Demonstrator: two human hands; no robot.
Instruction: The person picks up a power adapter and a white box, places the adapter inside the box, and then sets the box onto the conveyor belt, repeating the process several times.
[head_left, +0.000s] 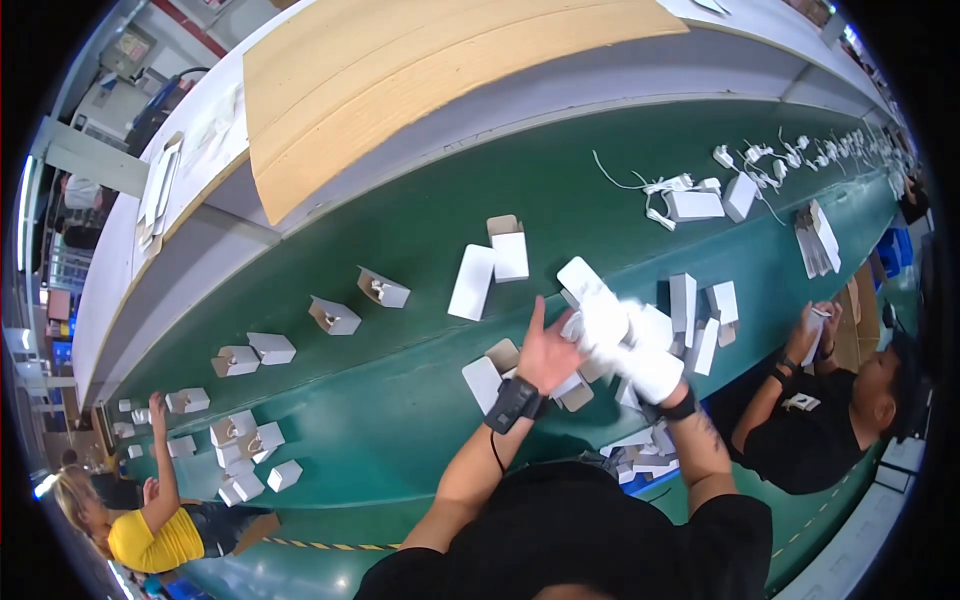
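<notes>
My left hand is held over the green conveyor belt, palm turned up and thumb stretched out, with nothing plainly held in it. Its fingertips reach the blurred white shape beside them. My right hand appears covered in white, like a glove, and is smeared by motion, so its fingers and anything in them cannot be made out. Just beyond the hands lies a white box. Below my left hand stands an open white carton with brown inner flaps, and more white boxes lie right of my right hand.
Farther along the belt stand open white boxes with contents showing. White plugs with cables line the far right. A shelf carries a cardboard sheet. One person in yellow works at left, another in black at right. A blue bin sits near me.
</notes>
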